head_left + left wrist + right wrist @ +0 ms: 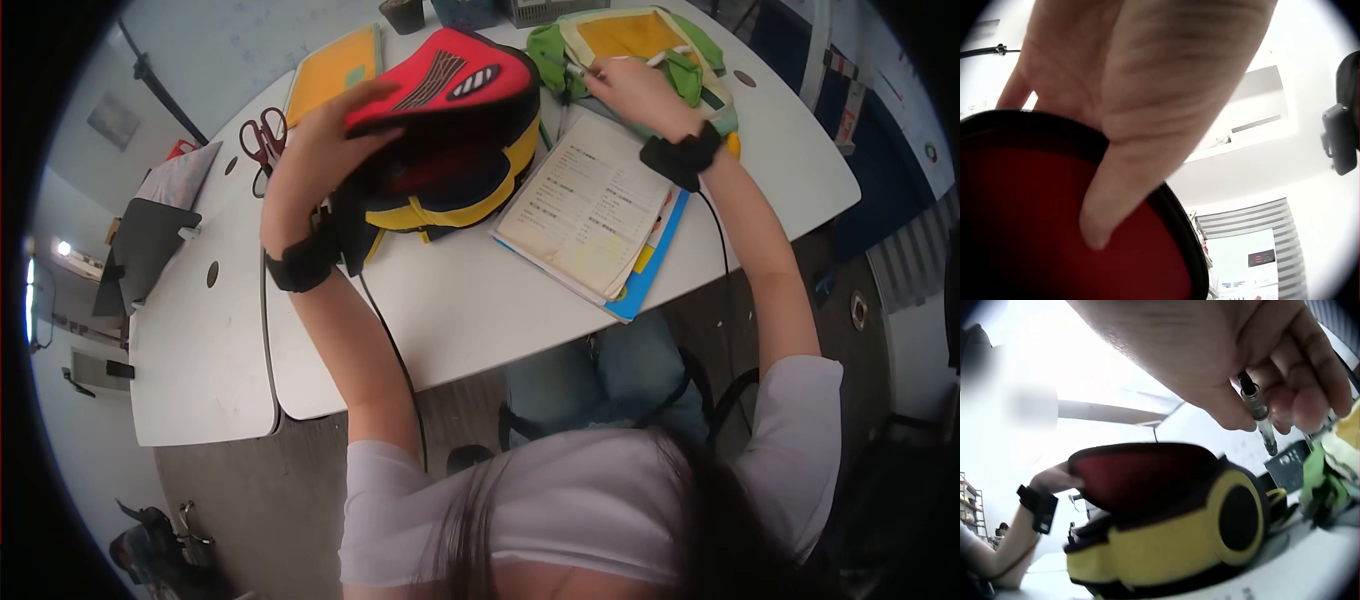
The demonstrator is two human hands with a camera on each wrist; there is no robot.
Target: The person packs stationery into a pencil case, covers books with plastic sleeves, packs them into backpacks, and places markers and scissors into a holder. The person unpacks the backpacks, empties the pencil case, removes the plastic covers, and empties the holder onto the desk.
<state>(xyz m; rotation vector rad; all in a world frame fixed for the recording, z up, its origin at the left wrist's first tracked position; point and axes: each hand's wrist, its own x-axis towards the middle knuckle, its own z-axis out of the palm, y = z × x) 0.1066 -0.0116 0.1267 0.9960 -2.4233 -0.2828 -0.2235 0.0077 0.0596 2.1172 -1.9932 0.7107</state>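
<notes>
My left hand (322, 150) grips the raised flap (1141, 250) of a red, black and yellow schoolbag (520, 155). Its thumb lies on the flap's dark red inner side, and the other fingers are over the outer side. The bag rests on the white table with its mouth lifted toward me; its inside is in shadow. In my right hand (645, 98) is a pen (1260, 412) with a clear barrel and black end, pinched between thumb and fingers. That hand is over the near edge of a green and yellow cloth bag (610, 35), right of the schoolbag.
An open printed book (575, 200) lies on a blue folder (655, 262) before the schoolbag. Scissors (264, 140) and a yellow-orange folder (335, 70) are at the left. Behind stand a dark pot (403, 15) and a grey basket (555, 10). A seam splits the white table (450, 320).
</notes>
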